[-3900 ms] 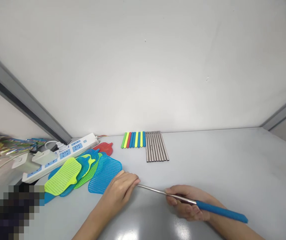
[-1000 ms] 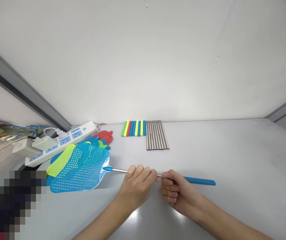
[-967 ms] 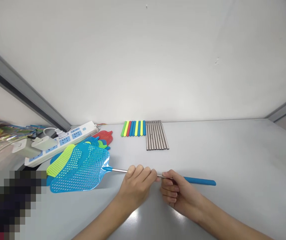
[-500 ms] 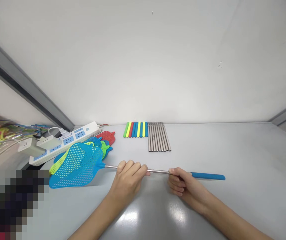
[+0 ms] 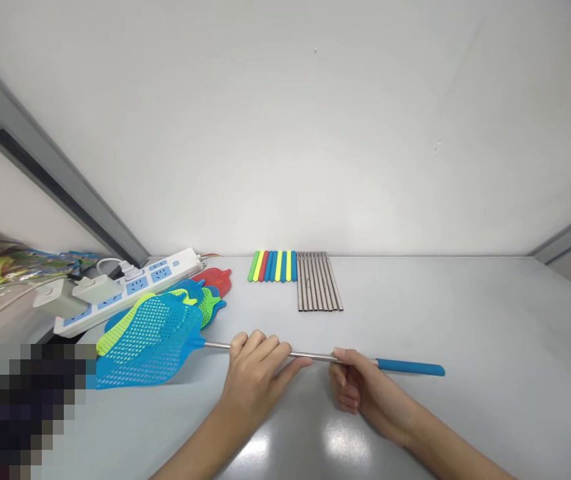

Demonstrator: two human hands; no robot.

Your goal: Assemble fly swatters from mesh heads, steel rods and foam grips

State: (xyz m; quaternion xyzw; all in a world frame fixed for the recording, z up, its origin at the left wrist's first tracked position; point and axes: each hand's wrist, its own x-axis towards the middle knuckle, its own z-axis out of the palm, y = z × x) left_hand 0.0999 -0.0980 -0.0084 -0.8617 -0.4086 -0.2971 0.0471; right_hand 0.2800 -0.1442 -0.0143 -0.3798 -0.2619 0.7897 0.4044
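Both hands point(image 5: 252, 373) point(image 5: 372, 393) hold a swatter point(image 5: 178, 343), tube markings point(image 5: 308, 285) illegible

the rod point(image 5: 312, 357) looks like smooth, shiny metal, its blue sleeve point(image 5: 410, 367) on the right matt and foam-like; the blue paddle point(image 5: 170, 347) on the left is perforated plastic; the far tubes point(image 5: 318, 283) are dully gleaming metal, the far coloured grips point(image 5: 270, 267) matt, the power strip point(image 5: 138, 287) smooth plastic, the grey tabletop point(image 5: 465, 313) smooth, glossy on the near side

I now have the left hand point(image 5: 252, 373) farther from the right hand point(image 5: 370, 393) than a second ago, baring more metal rod point(image 5: 314, 357) between them.
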